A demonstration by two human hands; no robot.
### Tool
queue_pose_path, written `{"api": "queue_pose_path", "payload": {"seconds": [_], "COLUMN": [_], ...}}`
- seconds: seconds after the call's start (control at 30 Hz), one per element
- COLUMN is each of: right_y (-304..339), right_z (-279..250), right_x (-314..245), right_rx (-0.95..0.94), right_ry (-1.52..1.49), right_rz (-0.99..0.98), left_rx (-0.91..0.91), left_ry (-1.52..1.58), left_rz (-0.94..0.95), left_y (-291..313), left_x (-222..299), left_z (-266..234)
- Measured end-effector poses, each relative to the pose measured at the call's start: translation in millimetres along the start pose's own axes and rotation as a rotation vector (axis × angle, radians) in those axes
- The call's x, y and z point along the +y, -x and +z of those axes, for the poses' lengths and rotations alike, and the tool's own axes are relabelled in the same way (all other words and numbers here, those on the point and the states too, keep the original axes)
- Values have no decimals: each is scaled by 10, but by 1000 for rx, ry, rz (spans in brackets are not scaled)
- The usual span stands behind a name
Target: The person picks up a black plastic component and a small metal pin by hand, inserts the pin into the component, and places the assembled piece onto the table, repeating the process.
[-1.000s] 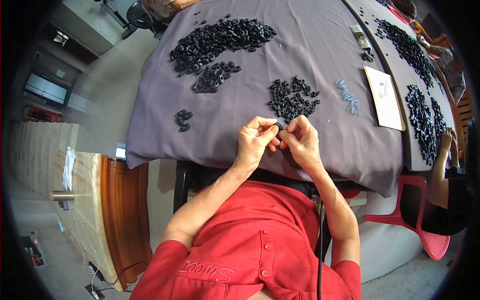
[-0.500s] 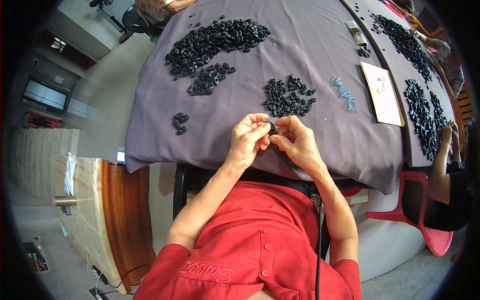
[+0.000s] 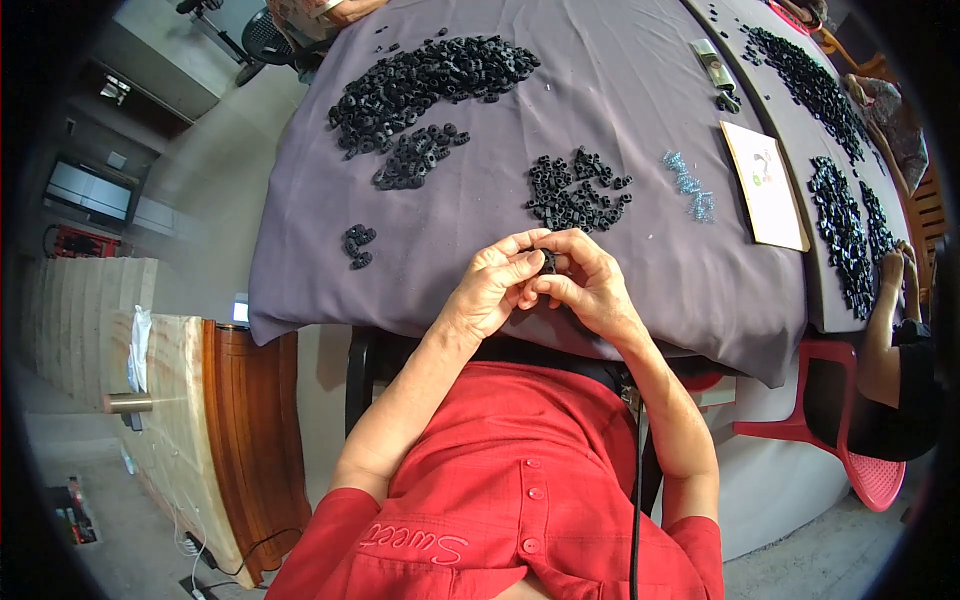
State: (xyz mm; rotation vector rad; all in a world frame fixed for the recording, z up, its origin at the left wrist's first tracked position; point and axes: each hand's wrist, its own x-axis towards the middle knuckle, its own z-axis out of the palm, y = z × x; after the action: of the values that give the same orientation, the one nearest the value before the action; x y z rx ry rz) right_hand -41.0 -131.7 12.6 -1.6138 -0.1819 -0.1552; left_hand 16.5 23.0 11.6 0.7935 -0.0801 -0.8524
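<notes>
Fingers [image 3: 523,268] of the left hand [image 3: 487,288] and the right hand [image 3: 592,283] are drawn nearly together, thumbs and forefingers bent in around one small black part [image 3: 548,262]. It sits between the two hands, over the table, close to the near edge and roughly midway along it. Much of it is covered, so which hand bears it, and how firmly, cannot be told

Slipping looks the likeliest trouble: a small part pinched by fingertips could twist free, and with the near edge so close it might drop into the lap. Just beyond the hands lies a pile of black rings [image 3: 575,192]; a forward knuckle could scatter it, or a dropped part could get lost among lookalikes

Toward the left edge, a little cluster [image 3: 358,246] lies loose, and a careless sweep of the left arm might carry it off. Farther up, near the far left corner, a big heap [image 3: 435,82] has a smaller batch [image 3: 418,158] just beside it, and any nudge could mix them. Pale-blue bits [image 3: 690,187], nearer the right edge, look light enough to scatter if the cloth [image 3: 455,225] were tugged
</notes>
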Motion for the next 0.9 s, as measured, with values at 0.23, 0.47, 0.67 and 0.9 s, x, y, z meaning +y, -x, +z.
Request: {"api": "queue_pose_path", "payload": {"seconds": [0.23, 0.47, 0.67, 0.9], "right_y": [-5, -5, -21, 55], "right_z": [10, 48, 101, 103], "right_x": [92, 26, 154, 20], "right_rx": [34, 72, 88, 115], "right_ry": [59, 42, -102, -254], "right_rz": [-85, -78, 18, 111], "left_rx": [-45, -76, 59, 123], "left_ry": [46, -23, 62, -236], "left_rz": [-17, 3, 0, 149], "left_y": [-20, -60, 1, 54], "left_x": [-14, -54, 14, 2], "left_z": [-38, -128, -4, -86]}}
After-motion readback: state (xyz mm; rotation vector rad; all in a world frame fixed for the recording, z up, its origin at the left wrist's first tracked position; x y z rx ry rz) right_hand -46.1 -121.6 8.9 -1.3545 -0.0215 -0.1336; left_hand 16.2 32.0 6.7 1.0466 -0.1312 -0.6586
